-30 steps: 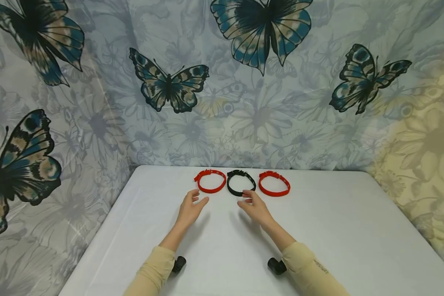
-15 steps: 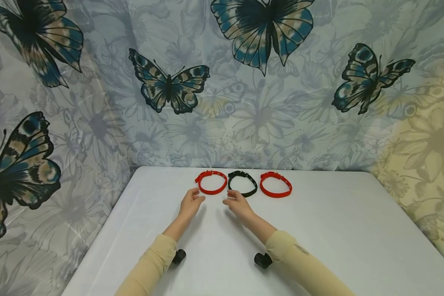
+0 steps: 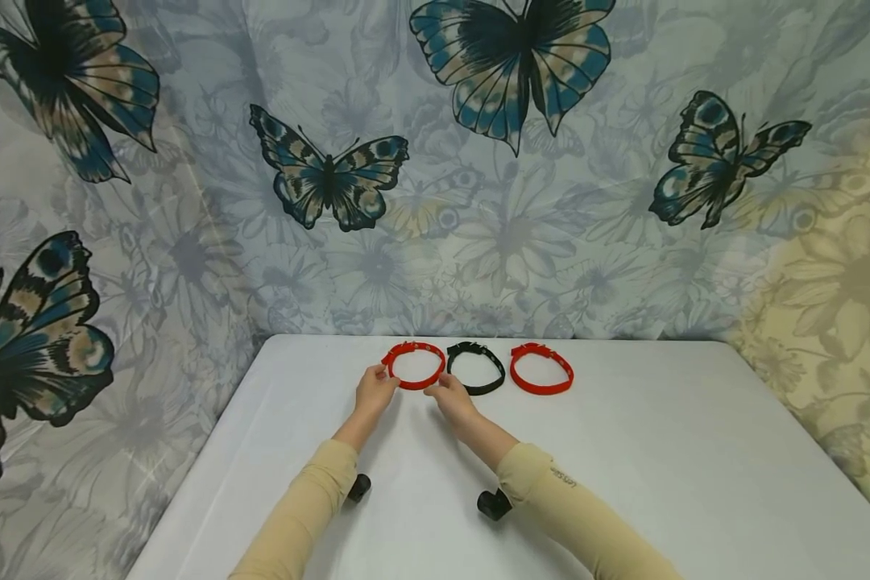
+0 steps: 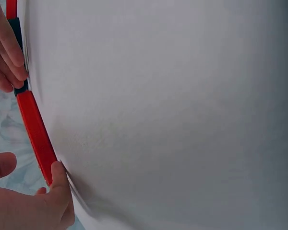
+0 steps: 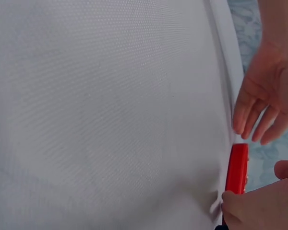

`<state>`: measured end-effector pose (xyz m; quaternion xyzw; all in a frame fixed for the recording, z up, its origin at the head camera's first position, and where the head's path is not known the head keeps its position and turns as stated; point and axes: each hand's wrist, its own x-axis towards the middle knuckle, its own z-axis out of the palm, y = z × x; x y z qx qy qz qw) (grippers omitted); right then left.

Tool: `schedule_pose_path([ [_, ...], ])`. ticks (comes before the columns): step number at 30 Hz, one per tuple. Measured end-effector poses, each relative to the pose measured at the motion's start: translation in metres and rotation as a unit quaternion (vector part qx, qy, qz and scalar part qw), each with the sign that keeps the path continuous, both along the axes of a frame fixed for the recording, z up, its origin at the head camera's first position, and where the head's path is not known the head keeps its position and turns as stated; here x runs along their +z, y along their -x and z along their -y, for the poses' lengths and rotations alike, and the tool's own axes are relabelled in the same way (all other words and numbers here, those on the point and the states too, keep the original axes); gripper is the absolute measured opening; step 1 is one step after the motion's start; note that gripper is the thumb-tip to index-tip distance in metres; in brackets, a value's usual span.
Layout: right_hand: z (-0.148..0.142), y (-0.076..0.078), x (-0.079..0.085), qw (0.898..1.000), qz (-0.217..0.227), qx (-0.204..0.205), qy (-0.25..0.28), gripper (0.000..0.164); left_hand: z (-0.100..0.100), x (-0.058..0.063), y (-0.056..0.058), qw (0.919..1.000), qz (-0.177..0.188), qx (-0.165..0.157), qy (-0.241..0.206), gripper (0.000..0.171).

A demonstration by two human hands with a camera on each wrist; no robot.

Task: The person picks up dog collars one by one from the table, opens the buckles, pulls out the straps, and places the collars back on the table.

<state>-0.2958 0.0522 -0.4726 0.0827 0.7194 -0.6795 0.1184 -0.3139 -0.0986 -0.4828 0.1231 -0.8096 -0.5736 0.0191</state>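
Three buckled collars lie in a row at the back of the white table: a red collar on the left, a black collar in the middle and another red collar on the right. My left hand is at the left side of the left red collar, its fingertips right at the band. My right hand reaches between that collar and the black one, fingertips at the red band's right side. In the left wrist view, the red band runs between both hands, and my left hand has thumb and fingers spread apart.
Behind the white table hangs a floral cloth with large butterflies. Black wrist devices, a left one and a right one, stick out from the sleeves over the table.
My right hand has moved left from the black collar to the left red collar's right side. My left hand has moved slightly forward to that collar's left side. The collars still lie in their row.
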Motion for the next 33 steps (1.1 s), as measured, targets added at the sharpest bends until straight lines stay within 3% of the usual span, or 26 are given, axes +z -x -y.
schedule_pose_path([
  [8,0.004,0.004,-0.001,1.0,-0.01,-0.003,0.018,0.072,-0.003,-0.002,0.012,0.9992,-0.018,0.024,0.028,0.045],
  [15,0.011,0.006,-0.007,0.999,-0.021,-0.007,0.037,0.077,-0.003,-0.01,0.017,0.9972,-0.012,0.034,0.065,0.041],
  [20,0.008,0.003,-0.005,0.998,-0.031,-0.01,0.05,0.076,-0.006,-0.013,0.016,0.9974,-0.026,0.037,0.056,0.04],
  [25,0.006,0.005,-0.005,0.998,-0.014,-0.022,0.05,0.073,-0.006,-0.012,0.017,0.9967,-0.033,0.054,0.051,0.037],
  [29,0.006,0.007,-0.005,0.998,0.005,-0.032,0.055,0.071,-0.003,-0.011,0.014,0.9979,-0.026,0.059,0.01,0.036],
  [33,0.006,0.004,-0.006,0.997,0.0,-0.042,0.068,0.065,0.002,-0.011,0.007,0.9953,-0.013,0.065,-0.07,0.038],
])
